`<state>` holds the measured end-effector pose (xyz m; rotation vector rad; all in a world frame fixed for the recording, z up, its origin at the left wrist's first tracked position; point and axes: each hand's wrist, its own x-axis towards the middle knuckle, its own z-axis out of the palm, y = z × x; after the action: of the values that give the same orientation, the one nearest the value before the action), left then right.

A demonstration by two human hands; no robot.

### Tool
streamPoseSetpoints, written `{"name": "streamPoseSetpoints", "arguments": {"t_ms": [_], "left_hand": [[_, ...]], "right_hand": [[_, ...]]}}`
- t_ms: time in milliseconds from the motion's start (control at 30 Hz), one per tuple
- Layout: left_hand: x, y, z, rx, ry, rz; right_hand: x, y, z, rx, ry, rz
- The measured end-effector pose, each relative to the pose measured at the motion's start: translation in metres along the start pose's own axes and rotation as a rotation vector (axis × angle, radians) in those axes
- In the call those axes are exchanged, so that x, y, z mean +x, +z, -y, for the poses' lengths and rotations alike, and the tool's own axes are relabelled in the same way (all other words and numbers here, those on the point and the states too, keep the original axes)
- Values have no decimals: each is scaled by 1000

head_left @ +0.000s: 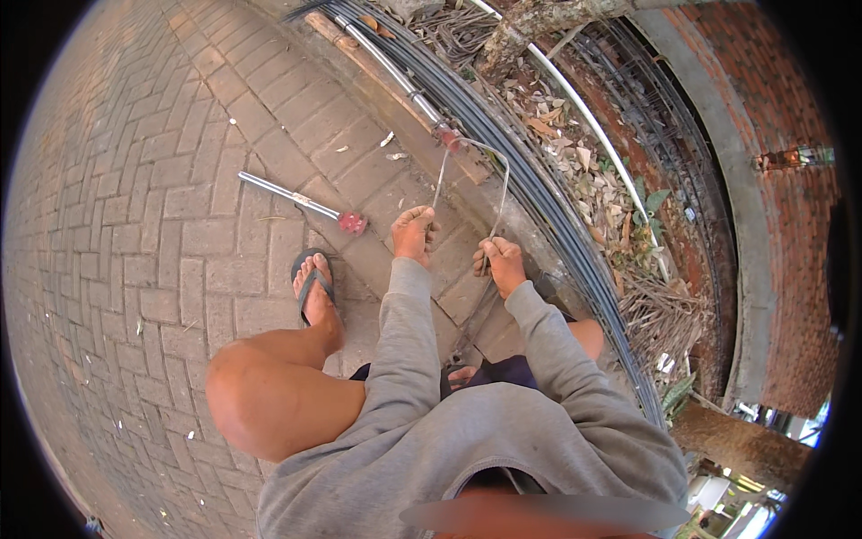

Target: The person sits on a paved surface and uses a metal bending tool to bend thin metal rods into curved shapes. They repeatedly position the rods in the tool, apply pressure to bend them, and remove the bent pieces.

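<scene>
A thin pale rod, seemingly metal (508,184), is bent into an angular open loop in front of me. My left hand (415,235) is closed around one end of it, which slopes down from a red fitting (448,138). My right hand (500,260) is closed on the other side, below its bend. The red fitting sits at the near end of a long silver tube (388,61), and the rod passes at or beside it. A second, shorter silver tube (285,192) with a red end piece (352,223) lies on the paving to my left.
A bundle of long dark rods (539,202) curves along the kerb on my right. Beyond it are dry leaves (584,157), a white pipe (597,117), a tree branch (530,27) and a brick wall (799,269). Brick paving (162,242) spreads to the left, near my sandalled foot (314,286).
</scene>
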<state>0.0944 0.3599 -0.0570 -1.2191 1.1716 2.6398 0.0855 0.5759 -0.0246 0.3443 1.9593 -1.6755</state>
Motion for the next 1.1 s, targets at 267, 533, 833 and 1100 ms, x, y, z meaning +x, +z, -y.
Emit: {"name": "streamPoseSetpoints", "arguments": {"t_ms": [267,533,833,1100], "left_hand": [[60,-83,0,638,464,-707],[95,-114,-41,1003,336,-699],[124,-145,-51,919,319,-671],[146,-164,-61,169,59,-614]], "right_hand": [[26,-16,-17,-227,-111,-219],[59,-71,-15,-854,-498,-412],[0,-72,-32,-729,-441,-445],[-60,-68,-81,-673,-288,-274]]}}
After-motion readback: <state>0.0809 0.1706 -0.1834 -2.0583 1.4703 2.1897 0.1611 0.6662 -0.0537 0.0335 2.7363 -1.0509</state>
